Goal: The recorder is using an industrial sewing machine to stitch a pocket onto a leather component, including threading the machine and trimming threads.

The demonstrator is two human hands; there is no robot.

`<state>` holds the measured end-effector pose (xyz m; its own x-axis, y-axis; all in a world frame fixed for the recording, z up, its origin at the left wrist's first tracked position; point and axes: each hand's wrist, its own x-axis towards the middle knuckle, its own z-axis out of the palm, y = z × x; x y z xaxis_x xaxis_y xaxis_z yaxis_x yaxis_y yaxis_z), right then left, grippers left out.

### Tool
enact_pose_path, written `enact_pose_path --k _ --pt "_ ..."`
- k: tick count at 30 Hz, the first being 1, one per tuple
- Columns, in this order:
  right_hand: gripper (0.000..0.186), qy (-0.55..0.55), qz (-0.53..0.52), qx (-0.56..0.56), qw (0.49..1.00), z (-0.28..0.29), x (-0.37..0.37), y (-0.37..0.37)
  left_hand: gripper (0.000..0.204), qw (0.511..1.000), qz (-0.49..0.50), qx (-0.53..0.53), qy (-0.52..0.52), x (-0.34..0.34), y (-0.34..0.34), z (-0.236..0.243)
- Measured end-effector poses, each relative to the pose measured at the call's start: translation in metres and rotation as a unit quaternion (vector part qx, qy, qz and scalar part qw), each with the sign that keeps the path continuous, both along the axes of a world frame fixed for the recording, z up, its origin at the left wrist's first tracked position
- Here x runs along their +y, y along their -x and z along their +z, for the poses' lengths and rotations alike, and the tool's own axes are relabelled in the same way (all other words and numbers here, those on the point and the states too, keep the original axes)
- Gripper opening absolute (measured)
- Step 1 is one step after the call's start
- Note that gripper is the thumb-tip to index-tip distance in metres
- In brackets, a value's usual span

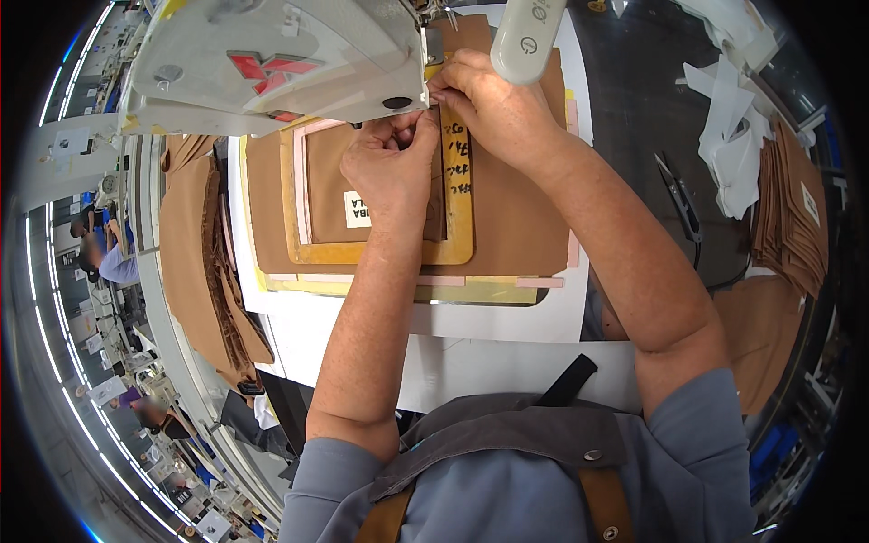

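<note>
Under the head of a pale sewing machine (299, 68), a brown fabric piece (520, 217) lies flat. On it sits a yellow frame (380, 253) with rounded corners and black handwriting on its right side. My left hand (391, 158) is closed in a pinch over the frame's opening, beside the needle area. Close by, my right hand (493, 104) has its thumb and fingers pressed together at the frame's upper right. Whatever the fingertips hold is too small or hidden to make out. A white label (358, 209) lies on brown fabric inside the frame.
Brown fabric pieces (195, 262) are piled at the left. On the right are black-handled snips (679, 204), crumpled white material (729, 145) and a stack of brown pieces (787, 208). A white lamp-like device (525, 41) hangs above my right hand. Other people work far left.
</note>
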<state>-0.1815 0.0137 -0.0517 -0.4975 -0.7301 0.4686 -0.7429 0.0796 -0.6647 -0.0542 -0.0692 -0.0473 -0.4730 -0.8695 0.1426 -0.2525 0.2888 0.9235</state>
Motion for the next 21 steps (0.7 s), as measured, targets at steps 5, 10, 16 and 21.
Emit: enact_pose_path --k 5,10,16,21 --pt "0.009 0.031 -0.071 -0.032 0.996 -0.007 0.003 0.015 0.018 1.000 0.000 -0.016 -0.012 0.004 0.001 0.006" --pt "0.015 0.187 0.039 -0.435 0.880 0.002 0.017 0.037 0.017 0.997 0.006 -0.032 0.064 -0.001 -0.006 0.002" --pt "0.023 0.159 0.018 -0.477 0.864 0.019 0.042 0.056 0.018 0.998 -0.015 -0.023 0.050 -0.002 -0.010 -0.002" --pt "0.019 0.059 0.052 -0.146 0.986 0.000 0.022 0.030 0.020 0.998 -0.010 -0.031 0.057 -0.001 -0.004 -0.004"
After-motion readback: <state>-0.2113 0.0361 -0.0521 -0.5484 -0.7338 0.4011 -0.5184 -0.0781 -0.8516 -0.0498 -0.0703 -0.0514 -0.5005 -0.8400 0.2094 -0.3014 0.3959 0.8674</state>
